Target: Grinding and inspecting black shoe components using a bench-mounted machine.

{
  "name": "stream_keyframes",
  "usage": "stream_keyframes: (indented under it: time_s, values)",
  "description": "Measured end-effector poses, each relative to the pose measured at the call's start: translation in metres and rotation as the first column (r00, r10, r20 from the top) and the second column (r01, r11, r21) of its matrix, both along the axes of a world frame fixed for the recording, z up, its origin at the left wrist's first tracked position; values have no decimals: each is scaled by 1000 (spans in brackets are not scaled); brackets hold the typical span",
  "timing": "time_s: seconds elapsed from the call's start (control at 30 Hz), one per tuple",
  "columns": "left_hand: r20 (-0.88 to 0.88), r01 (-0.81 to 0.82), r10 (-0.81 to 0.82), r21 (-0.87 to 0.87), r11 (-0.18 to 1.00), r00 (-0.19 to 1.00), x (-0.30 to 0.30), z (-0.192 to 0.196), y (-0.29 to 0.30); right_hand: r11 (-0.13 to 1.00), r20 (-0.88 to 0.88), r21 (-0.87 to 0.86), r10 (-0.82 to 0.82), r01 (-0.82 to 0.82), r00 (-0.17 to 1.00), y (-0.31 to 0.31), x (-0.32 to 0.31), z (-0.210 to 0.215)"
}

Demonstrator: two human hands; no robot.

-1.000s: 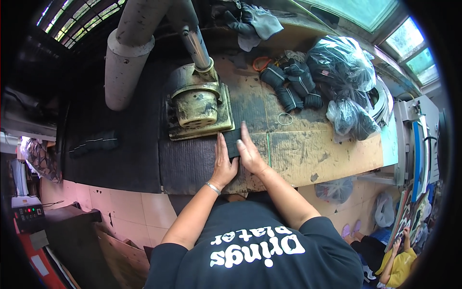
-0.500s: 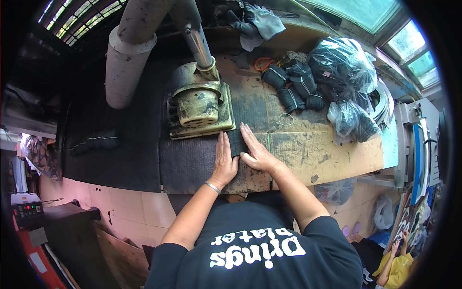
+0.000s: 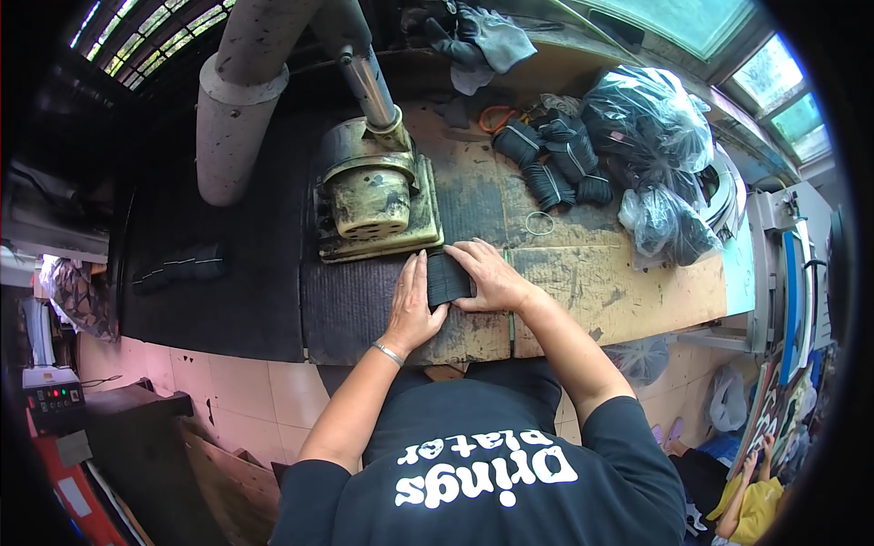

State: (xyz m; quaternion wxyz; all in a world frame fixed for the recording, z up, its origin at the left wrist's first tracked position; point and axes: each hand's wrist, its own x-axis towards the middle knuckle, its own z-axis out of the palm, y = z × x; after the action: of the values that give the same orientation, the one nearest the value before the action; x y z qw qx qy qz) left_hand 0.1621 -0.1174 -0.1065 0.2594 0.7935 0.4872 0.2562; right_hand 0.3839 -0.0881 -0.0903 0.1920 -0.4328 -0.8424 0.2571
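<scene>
A stack of thin black strips (image 3: pixel 447 279) stands on the dark cardboard table cover, just in front of a grimy yellowish machine housing (image 3: pixel 373 196). My left hand (image 3: pixel 412 308) presses against its left side, fingers straight and together, thumb at the near edge. On the other side my right hand (image 3: pixel 496 280) grips the stack with bent fingers over the far right corner and the thumb low at the near right corner. Between them the strips' edges show as fine lines. What the strips are made of cannot be made out.
Several tied black bundles (image 3: pixel 555 159) lie at the back right, beside clear plastic bags (image 3: pixel 651 123) of dark things. A rubber band (image 3: pixel 540 223) rests nearer. Another dark bundle (image 3: pixel 179 267) lies at left. A thick pipe (image 3: pixel 237 127) hangs above. A person in yellow (image 3: pixel 754 511) is at lower right.
My right hand's fingers have gone from straight to bent round the stack, and more of the strips shows. The left hand has shifted slightly left and toward me.
</scene>
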Motion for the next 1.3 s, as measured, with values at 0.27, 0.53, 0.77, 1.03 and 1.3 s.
stream_keyframes:
  time_s: [0.27,0.53,0.77,1.03,1.3]
  values:
    - [-60,-33,33,1,999,998,2,1,8,1000,50,3,-29,29,998,5,3,-1]
    - [91,-14,19,-49,999,996,5,-13,-3,999,87,-29,-31,34,996,-2,1,-12]
    - [77,44,-35,-114,992,996,11,-22,-4,994,113,28,-109,107,988,-16,-20,-26]
    - [-28,21,-26,-140,990,999,20,-23,-4,989,129,33,-150,147,980,-17,-24,-28]
    - [-46,-16,13,-68,998,999,17,-20,-4,998,41,-54,-30,32,999,1,0,-7]
